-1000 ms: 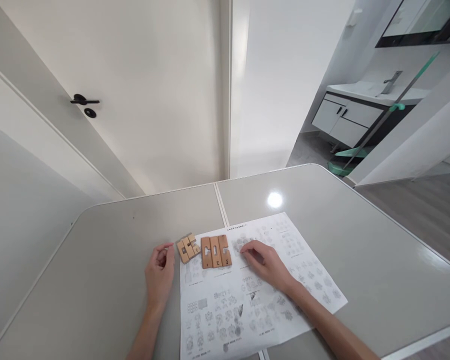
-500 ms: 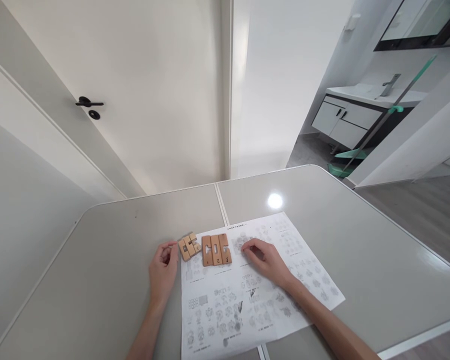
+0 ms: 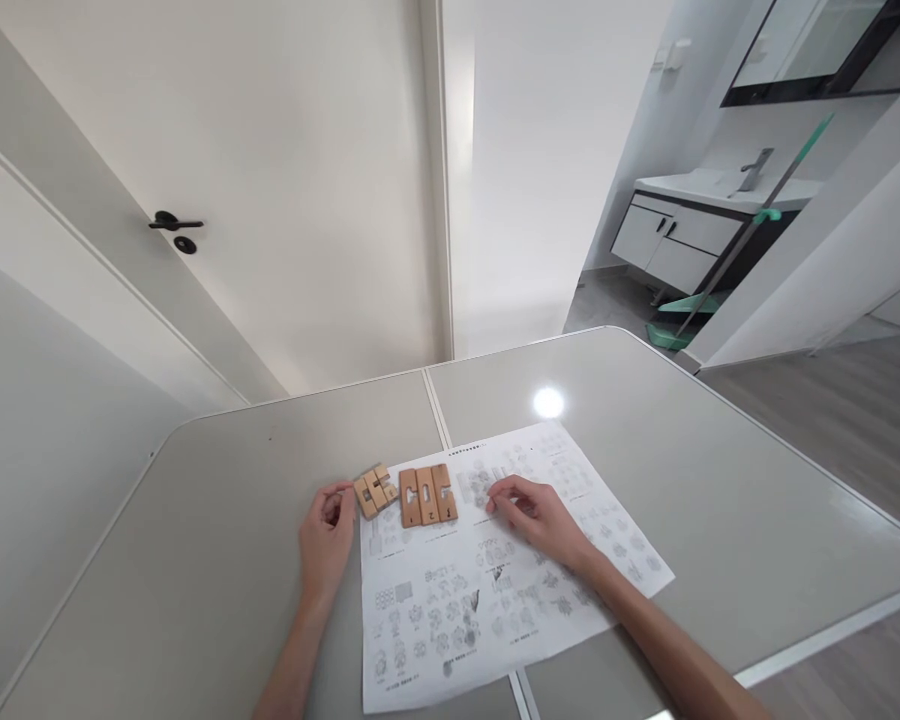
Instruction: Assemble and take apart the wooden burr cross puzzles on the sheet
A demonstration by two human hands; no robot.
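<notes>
My left hand (image 3: pixel 327 530) rests on the table with loosely curled fingers and a hollow between thumb and forefinger. Its fingertips are at the left edge of a small group of light wooden puzzle pieces (image 3: pixel 375 491); whether they touch is hard to tell. Right beside that group lie three flat reddish-brown wooden pieces (image 3: pixel 428 495), side by side, marked 1, 2 and 3, with cut-outs in them. My right hand (image 3: pixel 536 515) lies over the printed paper sheet (image 3: pixel 450 560), fingers bent, a gap showing between thumb and forefinger. Nothing shows in either hand.
The sheet, covered with small grey diagrams, lies on a grey table (image 3: pixel 195 540) with a pale seam. Behind the table stand a white door with a black handle (image 3: pixel 174 221) and a wall. At right are a washbasin cabinet (image 3: pixel 675 235) and a green-handled broom (image 3: pixel 766 215).
The view has shifted slightly, so the paper, wooden pieces and background sit a little further left. Both hands keep nearly the same pose; the wooden pieces keep their arrangement.
</notes>
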